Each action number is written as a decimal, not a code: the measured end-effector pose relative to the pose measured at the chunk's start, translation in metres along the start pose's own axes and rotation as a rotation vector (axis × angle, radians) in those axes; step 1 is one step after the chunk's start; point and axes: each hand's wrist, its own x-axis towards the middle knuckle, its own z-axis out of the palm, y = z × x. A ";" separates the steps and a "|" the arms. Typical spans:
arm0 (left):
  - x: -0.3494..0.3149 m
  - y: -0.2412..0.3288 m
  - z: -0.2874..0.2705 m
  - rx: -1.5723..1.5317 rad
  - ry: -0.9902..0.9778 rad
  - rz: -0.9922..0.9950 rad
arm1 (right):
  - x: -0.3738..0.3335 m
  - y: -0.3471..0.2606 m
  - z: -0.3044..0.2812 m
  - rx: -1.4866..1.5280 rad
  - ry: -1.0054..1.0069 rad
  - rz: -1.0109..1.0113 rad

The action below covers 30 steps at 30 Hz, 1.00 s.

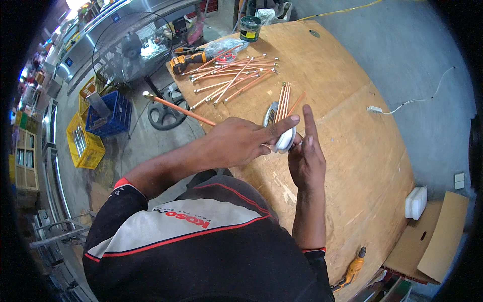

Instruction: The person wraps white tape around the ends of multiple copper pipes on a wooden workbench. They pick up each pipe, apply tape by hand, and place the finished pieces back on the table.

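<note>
My left hand [234, 143] is closed around a copper tube [188, 111], whose brass-coloured end fitting points out to the far left. Between my hands is a roll of white tape [285, 140], with my left thumb stretched out just above it. My right hand [308, 161] pinches the roll from the right, its index finger extended upward. Just beyond the roll, several copper tubes [286, 98] lie side by side on the wooden table [352, 166]. A grey and black tool [270, 115] lies to their left. My fingers partly hide the near end of the held tube.
A loose pile of copper tubes [236, 75] covers the table's far left, beside a yellow and black power tool [186, 61] and a dark green jar [250, 28]. An orange power tool [355, 268] lies near right. On the floor stand a fan [132, 46], a blue crate [108, 116] and an open cardboard box [427, 239].
</note>
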 end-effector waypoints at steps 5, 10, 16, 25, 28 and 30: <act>-0.005 -0.008 -0.001 0.041 0.021 0.031 | 0.002 0.012 0.001 0.093 0.029 0.005; -0.008 -0.002 -0.010 -0.030 -0.028 -0.010 | 0.000 0.022 -0.001 0.043 -0.079 0.079; -0.004 -0.002 -0.021 -0.162 0.091 -0.037 | -0.015 0.037 0.012 -0.063 -0.108 0.049; -0.001 -0.010 -0.009 0.019 -0.043 -0.051 | -0.030 0.023 0.010 -0.053 -0.141 0.093; 0.001 -0.012 -0.002 0.058 -0.099 -0.037 | -0.030 0.004 0.011 0.059 -0.159 0.088; -0.002 -0.015 0.004 0.079 -0.177 -0.055 | -0.031 -0.008 0.011 0.073 -0.123 0.005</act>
